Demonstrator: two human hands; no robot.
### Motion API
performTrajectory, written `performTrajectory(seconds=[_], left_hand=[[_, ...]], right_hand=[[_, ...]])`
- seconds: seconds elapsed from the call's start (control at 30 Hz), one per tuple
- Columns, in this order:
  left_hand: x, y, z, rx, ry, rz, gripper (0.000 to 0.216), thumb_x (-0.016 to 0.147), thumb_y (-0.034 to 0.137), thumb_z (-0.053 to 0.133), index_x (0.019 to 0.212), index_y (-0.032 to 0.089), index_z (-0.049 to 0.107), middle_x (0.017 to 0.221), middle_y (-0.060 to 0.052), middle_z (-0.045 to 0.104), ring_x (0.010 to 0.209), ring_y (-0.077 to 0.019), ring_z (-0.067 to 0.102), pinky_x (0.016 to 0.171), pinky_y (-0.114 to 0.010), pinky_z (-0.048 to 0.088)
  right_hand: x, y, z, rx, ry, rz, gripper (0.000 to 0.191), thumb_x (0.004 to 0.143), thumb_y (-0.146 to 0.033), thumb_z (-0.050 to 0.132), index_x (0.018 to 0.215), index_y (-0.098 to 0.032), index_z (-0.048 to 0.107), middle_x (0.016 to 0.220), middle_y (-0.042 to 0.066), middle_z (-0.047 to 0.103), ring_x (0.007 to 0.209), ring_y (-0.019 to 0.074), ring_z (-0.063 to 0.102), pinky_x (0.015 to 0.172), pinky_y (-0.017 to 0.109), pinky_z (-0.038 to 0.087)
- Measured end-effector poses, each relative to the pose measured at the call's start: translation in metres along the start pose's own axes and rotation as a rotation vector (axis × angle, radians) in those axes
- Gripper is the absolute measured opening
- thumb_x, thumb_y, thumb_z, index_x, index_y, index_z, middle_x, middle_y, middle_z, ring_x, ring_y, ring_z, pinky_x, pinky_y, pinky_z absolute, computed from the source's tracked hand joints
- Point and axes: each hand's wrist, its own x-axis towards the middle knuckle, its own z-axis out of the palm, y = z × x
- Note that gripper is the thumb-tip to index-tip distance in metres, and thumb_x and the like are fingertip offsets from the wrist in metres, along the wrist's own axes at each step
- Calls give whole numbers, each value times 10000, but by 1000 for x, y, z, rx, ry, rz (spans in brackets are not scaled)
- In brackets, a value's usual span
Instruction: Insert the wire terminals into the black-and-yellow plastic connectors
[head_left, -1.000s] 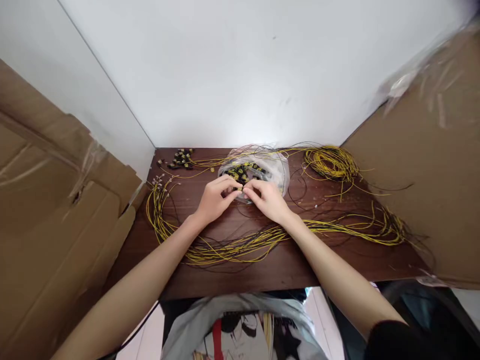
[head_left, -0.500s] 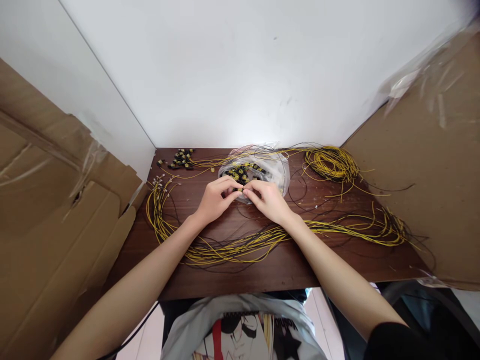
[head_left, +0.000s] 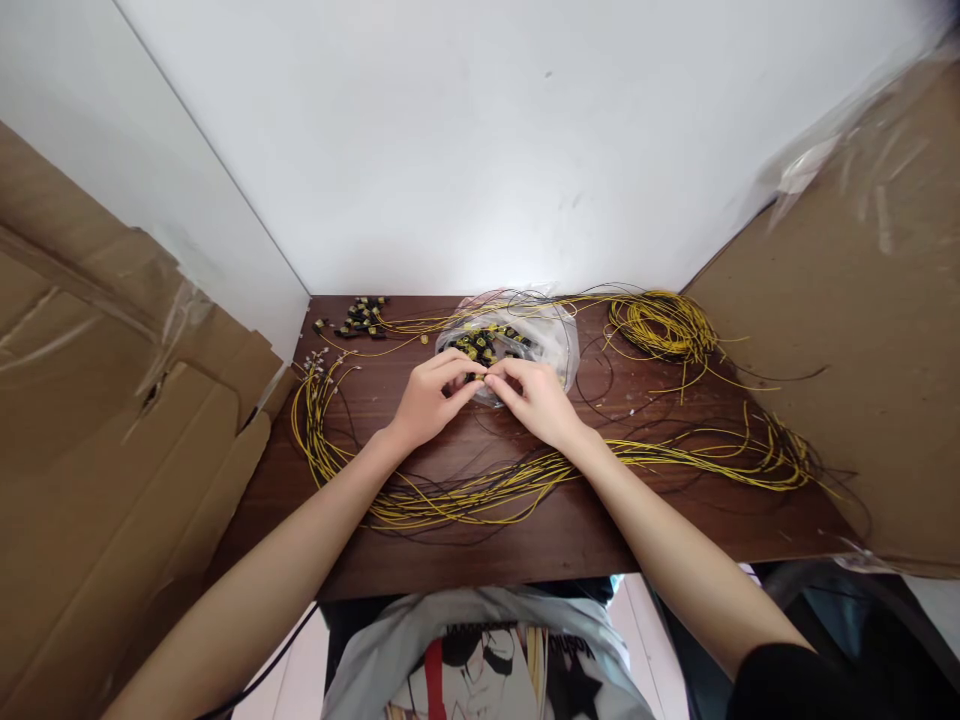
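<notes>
My left hand (head_left: 437, 393) and my right hand (head_left: 535, 398) meet over the front of a clear plastic bag (head_left: 556, 335). Thumb and fingers of each are pinched together, and the fingertips of both touch or nearly touch. Whatever lies between them is mostly covered and too small to name; a dark and yellowish bit shows there. Small black and yellow parts (head_left: 480, 344) fill the bag just beyond my fingers. Below my wrists a bundle of yellow and black wires (head_left: 465, 503) runs across the table, with small pale ends at its left.
At the back left lies a pile of black and yellow parts (head_left: 363, 317) with wires attached. Coiled yellow wires (head_left: 660, 328) rest at the back right. Cardboard stands on the left (head_left: 112, 400) and right (head_left: 847, 350) of the brown table (head_left: 480, 565), a white wall (head_left: 450, 150) behind.
Both hands stay pinched together in the same place, with only a very slight shift at the fingertips. The bag and wires look unchanged.
</notes>
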Motion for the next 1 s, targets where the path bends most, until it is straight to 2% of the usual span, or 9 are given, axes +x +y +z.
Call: performTrajectory(seconds=[0.3, 0.63, 0.8, 1.0], left_hand=[[0, 1, -1, 1, -44, -45, 121, 822, 155, 575, 916, 155, 651, 733, -9, 535, 605, -85, 462, 554, -193, 397], [-1, 1, 0, 26, -40, -48, 129, 840, 197, 555, 936, 164, 635, 771, -20, 572, 601, -88, 468, 572, -203, 418], [-2, 1, 1, 45, -27, -52, 130, 837, 193, 558, 940, 160, 629, 800, -29, 595, 600, -89, 468, 584, -211, 420], [-2, 2, 0, 46, -11, -24, 134, 834, 181, 561, 950, 156, 622, 817, -36, 602, 608, -89, 471, 583, -213, 422]], right_hand=[[0, -1, 0, -8, 12, -5, 159, 887, -233, 497, 829, -160, 626, 736, 13, 636, 660, 129, 558, 607, 229, 376], [1, -3, -2, 12, 10, 0, 163, 889, -241, 490, 830, -173, 626, 742, 34, 642, 672, 155, 570, 635, 278, 410], [2, -6, -3, 120, 4, 68, 158, 884, -264, 511, 821, -185, 632, 715, 28, 648, 630, 149, 572, 579, 279, 412], [2, -4, -1, 292, 0, 123, 166, 872, -306, 538, 824, -179, 633, 726, 33, 669, 657, 154, 600, 611, 295, 453]])
